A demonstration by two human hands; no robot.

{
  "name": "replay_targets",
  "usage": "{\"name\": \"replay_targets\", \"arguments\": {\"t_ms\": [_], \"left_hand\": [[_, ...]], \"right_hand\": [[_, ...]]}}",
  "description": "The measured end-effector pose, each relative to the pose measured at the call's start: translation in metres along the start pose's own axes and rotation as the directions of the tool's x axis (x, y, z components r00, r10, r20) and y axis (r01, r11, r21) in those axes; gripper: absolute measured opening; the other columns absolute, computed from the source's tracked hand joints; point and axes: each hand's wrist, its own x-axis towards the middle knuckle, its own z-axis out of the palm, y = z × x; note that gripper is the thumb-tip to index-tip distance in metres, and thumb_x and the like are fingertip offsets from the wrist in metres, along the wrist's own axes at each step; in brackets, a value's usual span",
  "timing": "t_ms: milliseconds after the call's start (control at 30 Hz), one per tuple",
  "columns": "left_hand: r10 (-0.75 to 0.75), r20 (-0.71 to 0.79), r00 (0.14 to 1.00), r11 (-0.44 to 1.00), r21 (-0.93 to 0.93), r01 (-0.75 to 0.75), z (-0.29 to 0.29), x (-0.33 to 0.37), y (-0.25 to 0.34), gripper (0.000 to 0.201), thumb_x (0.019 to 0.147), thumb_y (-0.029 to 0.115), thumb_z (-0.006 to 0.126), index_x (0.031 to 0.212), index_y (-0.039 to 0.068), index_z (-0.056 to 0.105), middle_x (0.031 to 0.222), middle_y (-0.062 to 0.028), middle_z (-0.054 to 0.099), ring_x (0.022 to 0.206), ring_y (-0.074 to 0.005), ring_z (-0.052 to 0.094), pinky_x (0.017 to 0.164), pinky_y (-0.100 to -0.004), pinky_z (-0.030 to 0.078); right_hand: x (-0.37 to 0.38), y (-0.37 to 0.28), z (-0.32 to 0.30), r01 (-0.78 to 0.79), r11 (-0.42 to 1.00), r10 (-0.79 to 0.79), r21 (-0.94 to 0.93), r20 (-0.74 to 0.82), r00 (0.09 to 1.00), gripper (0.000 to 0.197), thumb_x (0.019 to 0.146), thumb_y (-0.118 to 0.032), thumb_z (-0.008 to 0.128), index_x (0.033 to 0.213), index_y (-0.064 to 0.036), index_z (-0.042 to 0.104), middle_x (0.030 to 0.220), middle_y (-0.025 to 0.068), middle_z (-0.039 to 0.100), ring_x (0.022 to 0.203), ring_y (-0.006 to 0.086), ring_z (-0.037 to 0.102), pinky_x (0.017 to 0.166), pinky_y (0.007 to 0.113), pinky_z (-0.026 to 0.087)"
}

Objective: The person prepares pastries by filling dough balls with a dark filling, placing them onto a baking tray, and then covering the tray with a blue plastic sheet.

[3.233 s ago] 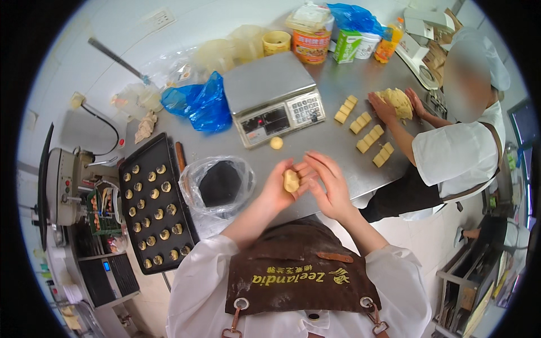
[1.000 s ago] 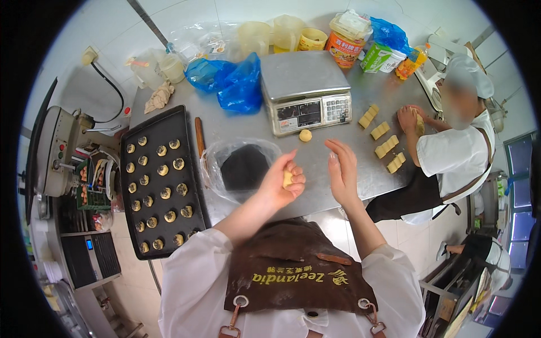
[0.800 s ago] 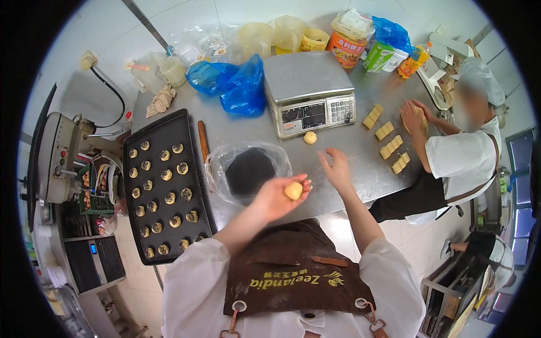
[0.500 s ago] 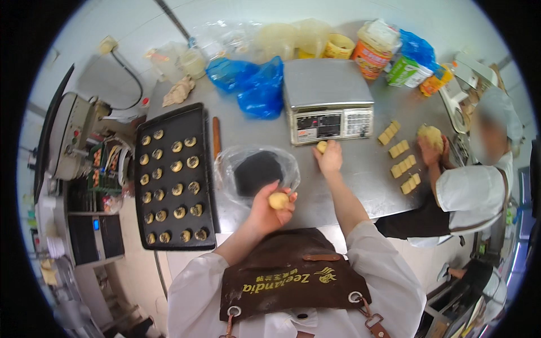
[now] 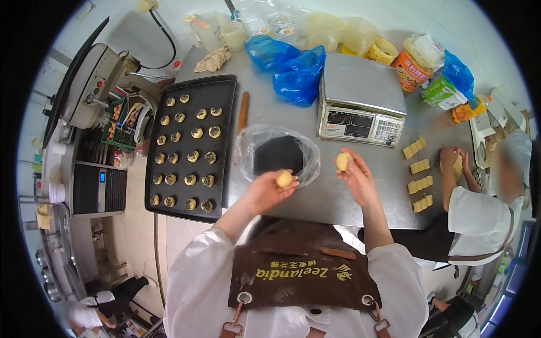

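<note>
In my left hand (image 5: pixel 264 192) a smooth pale dough ball (image 5: pixel 284 179) rests against the curled fingers. My right hand (image 5: pixel 359 179) is raised over the table and pinches another dough ball (image 5: pixel 342 161) between thumb and fingers. Between and beyond the hands lies a clear plastic bag (image 5: pixel 309 147), spread open around a heap of fine black seeds (image 5: pixel 278 155). To the left, a black baking tray (image 5: pixel 197 89) carries rows of dough balls topped with black seeds. A wooden rolling pin (image 5: pixel 243 112) lies between tray and bag.
A digital scale (image 5: pixel 363 84) stands behind my right hand, beside a blue plastic bag (image 5: pixel 298 73). Cut dough strips (image 5: pixel 420 184) lie at the right, where a co-worker's hands (image 5: pixel 455 160) press a dough lump. Tubs and jugs (image 5: pixel 324 31) line the wall.
My right hand has lifted its dough ball off the table by the scale and drawn it nearer. The left hand has tilted its ball towards the seeds. The view has shifted left.
</note>
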Motion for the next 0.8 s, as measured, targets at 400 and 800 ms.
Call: {"name": "replay_targets", "arguments": {"t_ms": [400,800], "left_hand": [[0.627,0.096,0.773,0.211,0.934,-0.287,-0.038,-0.005,0.049,0.052,0.085,0.021,0.082,0.129,0.002,0.061,0.104,-0.0127,0.068,0.083,-0.0190,0.069,0.076,-0.0311,0.055],[0.505,0.431,0.748,-0.746,0.654,0.127,-0.057,0.059,0.041,0.030,0.075,0.016,0.081,0.101,0.012,0.068,0.092,-0.0036,0.070,0.090,-0.0220,0.065,0.075,-0.0367,0.052]], "right_hand": [[0.057,0.040,0.073,0.210,0.285,-0.031,-0.935,0.210,0.977,0.038,0.089,-0.018,0.076,0.120,-0.0053,0.059,0.107,0.0125,0.065,0.099,0.0249,0.066,0.082,0.037,0.054],[0.117,0.086,0.061,0.607,-0.119,-0.092,-0.786,0.618,0.781,0.021,0.073,-0.014,0.080,0.091,-0.0085,0.070,0.092,0.0075,0.067,0.088,0.0252,0.062,0.080,0.038,0.051]]}}
